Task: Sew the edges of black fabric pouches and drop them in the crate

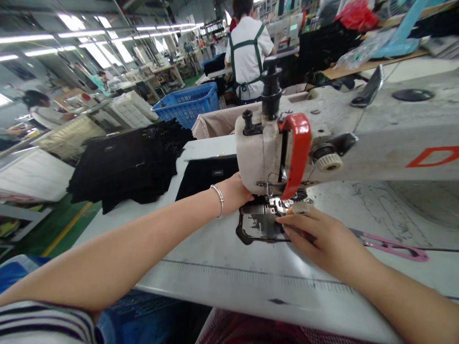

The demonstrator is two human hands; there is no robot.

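My left hand [234, 193], with a silver bangle at the wrist, reaches to the left side of the sewing machine head [260, 153]. It lies over the edge of a black cloth piece [201, 174] with a small label, and its fingers are mostly hidden. In front of the presser foot [274, 204], my right hand [322, 234] has its thumb and fingertips close together at the metal needle plate [260, 224]. A pale wrap [300, 208] shows at one finger. Whatever the fingertips pinch is too small to make out. Pink-handled snips [398, 246] lie behind this hand.
A stack of black cloth pieces [125, 162] sits left of the white table [215, 253], which bears a printed ruler along its front. Beyond stand a blue crate [190, 102] and a person in a green-strapped apron [247, 48]. A red guard [297, 153] fronts the machine head.
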